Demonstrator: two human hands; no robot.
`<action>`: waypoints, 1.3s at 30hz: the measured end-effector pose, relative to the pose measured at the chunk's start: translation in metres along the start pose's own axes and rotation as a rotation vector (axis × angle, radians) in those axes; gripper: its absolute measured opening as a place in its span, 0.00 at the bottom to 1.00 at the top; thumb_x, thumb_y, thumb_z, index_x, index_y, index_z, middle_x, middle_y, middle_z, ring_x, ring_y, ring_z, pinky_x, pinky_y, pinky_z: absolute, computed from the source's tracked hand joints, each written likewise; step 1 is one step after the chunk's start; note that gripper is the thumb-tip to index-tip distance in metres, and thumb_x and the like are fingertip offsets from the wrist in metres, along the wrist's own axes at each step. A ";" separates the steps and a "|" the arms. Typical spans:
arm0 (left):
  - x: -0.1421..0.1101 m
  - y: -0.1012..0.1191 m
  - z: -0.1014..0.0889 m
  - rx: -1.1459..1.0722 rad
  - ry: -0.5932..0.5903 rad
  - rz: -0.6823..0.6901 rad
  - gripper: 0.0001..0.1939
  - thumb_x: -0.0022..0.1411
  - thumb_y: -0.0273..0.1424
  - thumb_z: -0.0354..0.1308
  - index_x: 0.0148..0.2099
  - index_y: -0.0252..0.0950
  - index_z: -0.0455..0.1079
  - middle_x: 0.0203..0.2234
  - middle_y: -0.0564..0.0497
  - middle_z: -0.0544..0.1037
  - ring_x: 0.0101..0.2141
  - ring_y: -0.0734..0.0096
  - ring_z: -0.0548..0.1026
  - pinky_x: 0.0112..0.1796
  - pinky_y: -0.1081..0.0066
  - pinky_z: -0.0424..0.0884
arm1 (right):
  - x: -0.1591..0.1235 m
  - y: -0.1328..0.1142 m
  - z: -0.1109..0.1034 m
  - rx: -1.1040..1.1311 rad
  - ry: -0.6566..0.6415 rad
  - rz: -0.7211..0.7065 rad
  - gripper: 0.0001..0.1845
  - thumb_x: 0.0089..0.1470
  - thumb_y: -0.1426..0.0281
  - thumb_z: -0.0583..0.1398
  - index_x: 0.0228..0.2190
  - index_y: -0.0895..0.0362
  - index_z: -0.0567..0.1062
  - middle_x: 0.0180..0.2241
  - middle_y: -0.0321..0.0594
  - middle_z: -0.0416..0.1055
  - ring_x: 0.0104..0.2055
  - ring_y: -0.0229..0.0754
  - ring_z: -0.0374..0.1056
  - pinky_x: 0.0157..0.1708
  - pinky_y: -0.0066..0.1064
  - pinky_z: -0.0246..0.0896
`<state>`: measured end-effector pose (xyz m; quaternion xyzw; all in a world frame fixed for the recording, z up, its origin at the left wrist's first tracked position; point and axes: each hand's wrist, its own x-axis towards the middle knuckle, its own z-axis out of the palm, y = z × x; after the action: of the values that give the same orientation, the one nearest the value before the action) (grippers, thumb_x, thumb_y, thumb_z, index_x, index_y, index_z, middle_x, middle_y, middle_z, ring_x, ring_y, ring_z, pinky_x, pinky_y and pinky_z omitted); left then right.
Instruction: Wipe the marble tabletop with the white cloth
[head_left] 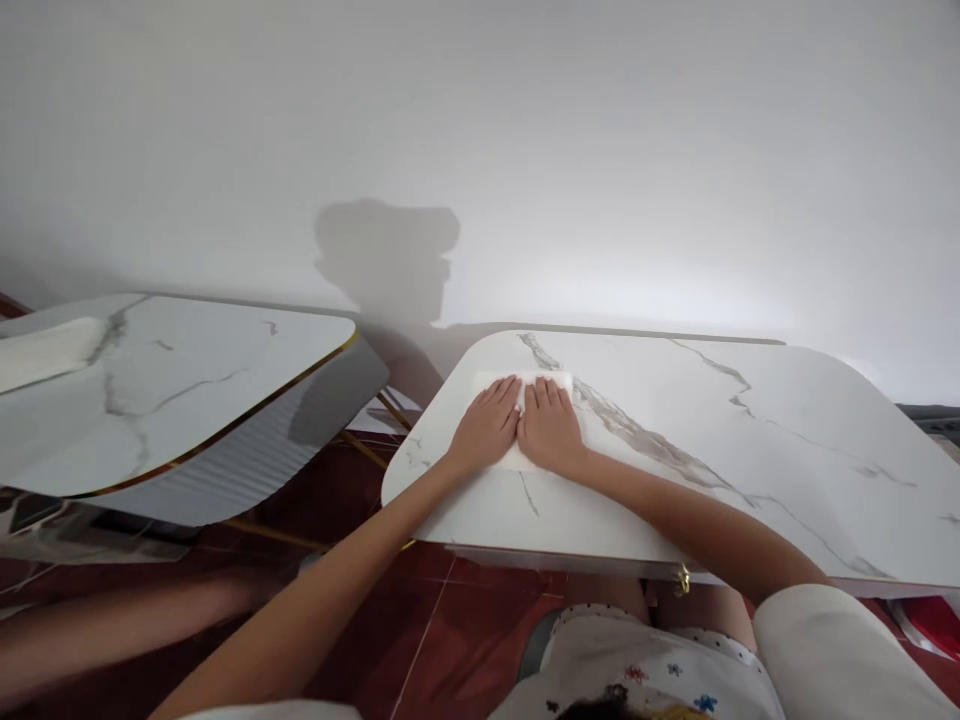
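My left hand (pixel 491 420) lies flat on a thin white sheet (pixel 514 460), perhaps a tissue or cloth; which of these I cannot tell. Beside it, my right hand (pixel 551 425) also presses flat on the sheet, fingers together and pointing away from me. The thumbs nearly meet in the middle. Under both hands the sheet rests on the left part of a white marble-patterned table (pixel 675 400) with rounded corners. Much of the sheet is covered by my palms.
A second marble-patterned table (pixel 202 370) with a gold edge stands to the left, a white item (pixel 52 350) on it. A blurred forearm (pixel 127 625) of another person shows at lower left. Behind is a pale wall (pixel 600 150). A gold knob (pixel 681 580) sticks out at my table's front.
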<state>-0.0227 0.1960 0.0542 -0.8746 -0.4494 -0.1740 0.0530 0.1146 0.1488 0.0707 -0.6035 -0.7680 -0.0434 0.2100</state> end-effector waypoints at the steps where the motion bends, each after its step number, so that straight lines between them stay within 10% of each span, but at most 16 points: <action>1: -0.014 0.006 -0.005 0.007 0.001 -0.010 0.27 0.66 0.32 0.33 0.64 0.28 0.53 0.62 0.40 0.58 0.63 0.60 0.55 0.60 0.56 0.55 | -0.012 -0.007 -0.004 0.009 -0.002 -0.009 0.28 0.61 0.69 0.47 0.59 0.73 0.60 0.62 0.59 0.55 0.64 0.57 0.49 0.61 0.46 0.42; 9: -0.073 0.073 -0.028 0.026 -0.029 -0.108 0.27 0.66 0.31 0.35 0.65 0.31 0.52 0.63 0.43 0.59 0.62 0.61 0.56 0.59 0.57 0.57 | -0.089 -0.015 -0.034 0.047 -0.016 -0.047 0.29 0.61 0.69 0.48 0.59 0.75 0.59 0.62 0.60 0.53 0.65 0.57 0.47 0.62 0.46 0.40; 17: -0.043 0.125 -0.016 -0.022 -0.112 -0.103 0.28 0.64 0.30 0.39 0.64 0.26 0.53 0.63 0.39 0.57 0.63 0.58 0.53 0.60 0.58 0.54 | -0.107 0.039 -0.055 0.012 -0.064 -0.035 0.28 0.60 0.70 0.47 0.59 0.70 0.61 0.62 0.55 0.54 0.64 0.54 0.49 0.62 0.44 0.41; 29: 0.089 0.080 0.022 -0.193 0.036 -0.079 0.24 0.60 0.28 0.44 0.57 0.29 0.64 0.57 0.41 0.67 0.58 0.58 0.62 0.59 0.59 0.57 | 0.016 0.117 -0.025 -0.027 -0.150 -0.034 0.30 0.60 0.71 0.45 0.60 0.73 0.56 0.63 0.56 0.53 0.65 0.51 0.48 0.61 0.39 0.40; 39: 0.149 0.034 0.047 -0.219 0.051 -0.069 0.22 0.60 0.27 0.44 0.55 0.28 0.64 0.56 0.41 0.68 0.58 0.57 0.62 0.59 0.60 0.57 | 0.086 0.140 -0.002 0.004 -0.183 0.004 0.31 0.60 0.69 0.43 0.61 0.72 0.55 0.64 0.54 0.50 0.66 0.49 0.44 0.61 0.40 0.37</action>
<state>0.0966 0.3013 0.0653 -0.8546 -0.4559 -0.2458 -0.0376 0.2315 0.2637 0.0784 -0.6061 -0.7828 0.0136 0.1403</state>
